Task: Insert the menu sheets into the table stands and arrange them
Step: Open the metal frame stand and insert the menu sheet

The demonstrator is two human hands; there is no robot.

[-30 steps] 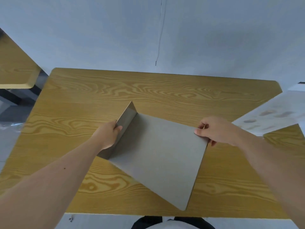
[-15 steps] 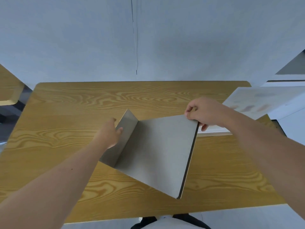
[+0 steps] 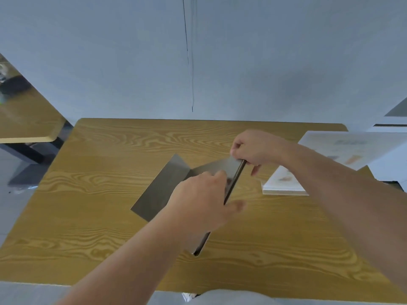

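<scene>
A grey metal table stand [image 3: 163,190] sits mid-table, its short flap lying to the left and its large panel tipped up on edge. My right hand [image 3: 255,148] pinches the panel's far top corner. My left hand [image 3: 202,199] is blurred over the panel's near side, fingers spread, with the thumb on the right of the thin dark top edge and the fingers on the left; a firm grip does not show. A stack of white menu sheets [image 3: 284,183] lies to the right of the stand. One printed sheet [image 3: 352,148] lies across the table's far right corner.
The wooden table [image 3: 99,227] ends at a pale wall behind. A second wooden table [image 3: 26,119] stands at the far left with a dark leg below. White furniture [image 3: 392,155] stands past the right edge.
The panel has been tipped up from lying flat to standing on edge. My left hand left the short flap and moved right onto the panel. My right hand rose with the corner.
</scene>
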